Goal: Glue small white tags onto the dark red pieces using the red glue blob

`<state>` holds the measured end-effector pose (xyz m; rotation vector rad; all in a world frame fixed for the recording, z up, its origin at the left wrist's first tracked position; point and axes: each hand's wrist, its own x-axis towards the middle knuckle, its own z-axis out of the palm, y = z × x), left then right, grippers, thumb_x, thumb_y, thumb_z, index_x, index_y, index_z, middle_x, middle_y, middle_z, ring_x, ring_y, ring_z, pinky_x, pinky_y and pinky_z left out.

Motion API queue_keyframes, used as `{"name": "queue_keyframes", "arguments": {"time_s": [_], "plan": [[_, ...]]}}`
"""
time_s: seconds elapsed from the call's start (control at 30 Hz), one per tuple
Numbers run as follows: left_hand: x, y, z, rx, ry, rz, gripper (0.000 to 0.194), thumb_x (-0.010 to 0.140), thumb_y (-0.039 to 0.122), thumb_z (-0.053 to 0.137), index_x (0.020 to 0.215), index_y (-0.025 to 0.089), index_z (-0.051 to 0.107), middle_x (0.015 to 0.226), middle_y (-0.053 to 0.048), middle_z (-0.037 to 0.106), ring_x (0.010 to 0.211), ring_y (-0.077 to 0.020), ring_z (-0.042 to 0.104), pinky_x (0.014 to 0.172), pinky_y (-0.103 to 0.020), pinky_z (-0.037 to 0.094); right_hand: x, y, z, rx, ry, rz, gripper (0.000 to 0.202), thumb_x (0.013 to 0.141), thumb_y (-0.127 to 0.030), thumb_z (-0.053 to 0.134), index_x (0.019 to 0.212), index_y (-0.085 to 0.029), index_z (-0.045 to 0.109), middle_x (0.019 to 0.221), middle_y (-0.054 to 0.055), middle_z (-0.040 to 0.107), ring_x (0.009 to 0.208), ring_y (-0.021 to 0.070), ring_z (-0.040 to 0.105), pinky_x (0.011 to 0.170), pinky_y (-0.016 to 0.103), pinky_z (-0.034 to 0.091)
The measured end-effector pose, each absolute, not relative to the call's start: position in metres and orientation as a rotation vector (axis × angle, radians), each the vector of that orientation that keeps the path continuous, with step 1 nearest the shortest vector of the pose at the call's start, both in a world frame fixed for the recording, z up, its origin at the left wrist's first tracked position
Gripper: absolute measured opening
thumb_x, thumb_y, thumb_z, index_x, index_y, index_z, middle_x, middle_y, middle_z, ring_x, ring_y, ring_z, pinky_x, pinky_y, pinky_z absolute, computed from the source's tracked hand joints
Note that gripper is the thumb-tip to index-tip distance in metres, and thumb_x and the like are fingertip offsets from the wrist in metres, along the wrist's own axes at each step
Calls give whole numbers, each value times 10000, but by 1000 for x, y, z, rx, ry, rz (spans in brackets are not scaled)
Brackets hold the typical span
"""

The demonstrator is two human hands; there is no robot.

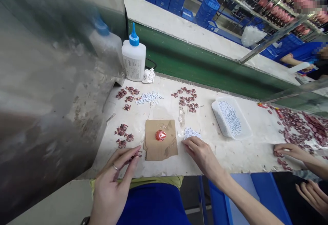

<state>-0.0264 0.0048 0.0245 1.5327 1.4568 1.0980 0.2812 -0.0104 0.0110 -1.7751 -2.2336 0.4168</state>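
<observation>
My left hand [112, 184], with a ring on one finger, pinches a small dark-red figure-like piece [135, 155] between thumb and fingertips, left of a cardboard square [153, 151]. On the cardboard sits a small round red piece [160, 135] with white on its top. To its right, my right hand [202, 155] has its fingertips closed at the near edge of a pile of tiny white-and-blue pieces [191, 132]; whether anything is between them is hidden. Several dark-red pieces [121, 129] lie in a cluster beyond my left hand.
A white bottle with a blue nozzle [134, 57] and crumpled tissue [149, 75] stand at the back. More dark-red clusters [188, 98] and loose white-and-blue pieces [150, 97] lie behind the cardboard. Right: a plastic tub [244, 129], a co-worker's hand [289, 151]. Left: a metal panel [58, 64].
</observation>
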Motion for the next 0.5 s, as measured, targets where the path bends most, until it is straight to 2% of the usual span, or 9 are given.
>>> {"name": "queue_keyframes", "arguments": {"time_s": [0.07, 0.13, 0.27, 0.5], "plan": [[-26, 5, 24, 1453, 1440, 1100, 264, 908, 312, 709, 1168, 339, 744, 1171, 46, 754, 999, -74, 758, 978, -94, 552, 278, -6, 15, -1788, -2155, 484, 214, 1035, -178, 532, 981, -200, 738, 917, 90, 745, 797, 242, 718, 682, 364, 579], [-24, 5, 25, 1340, 1437, 1105, 290, 868, 317, 757, 1157, 326, 744, 1095, 50, 782, 944, -87, 772, 929, -93, 572, 271, 2, 20, -1769, -2008, 620, 160, 1005, -190, 602, 964, -212, 755, 901, 62, 771, 785, 223, 744, 705, 348, 605], [-21, 5, 30, 1341, 1447, 1153, 131, 818, 293, 802, 946, 310, 779, 932, 89, 795, 859, -55, 771, 906, -41, 549, 250, 24, 29, -1640, -1738, 820, 97, 950, -209, 700, 980, -241, 787, 932, 24, 813, 822, 206, 779, 750, 319, 632], [-21, 5, 31, 1297, 1474, 1048, 164, 861, 369, 761, 1009, 299, 767, 971, 57, 798, 910, -91, 777, 890, -63, 567, 230, 47, 35, -1512, -1898, 703, 130, 958, -158, 678, 964, -240, 779, 906, 26, 795, 801, 201, 743, 708, 325, 594]]}}
